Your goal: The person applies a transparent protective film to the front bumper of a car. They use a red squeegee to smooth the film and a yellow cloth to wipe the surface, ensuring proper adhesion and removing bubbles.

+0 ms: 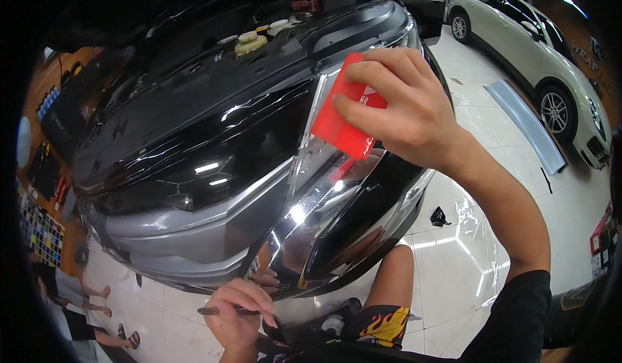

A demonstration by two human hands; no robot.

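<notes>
My right hand [414,107] grips a flat red squeegee [334,126] between thumb and fingers. The squeegee lies along the inner upper edge of a headlight [324,198] on a black car [259,120]. Glossy, wrinkled clear material shows along that edge; I cannot tell how far it reaches. Lower down, beside the front bumper [188,246], my left hand [236,311] is closed around a thin dark pen-like tool [208,311]. Its fingertips are near the headlight's lower end, and whether they touch it is unclear.
The engine bay with a yellowish reservoir [251,42] is exposed. At right, a pale car [538,45] stands beside a long grey-blue panel [528,126] on the tiled floor. A crumpled black scrap [440,217] lies nearer. Other people's legs [87,298] show at lower left.
</notes>
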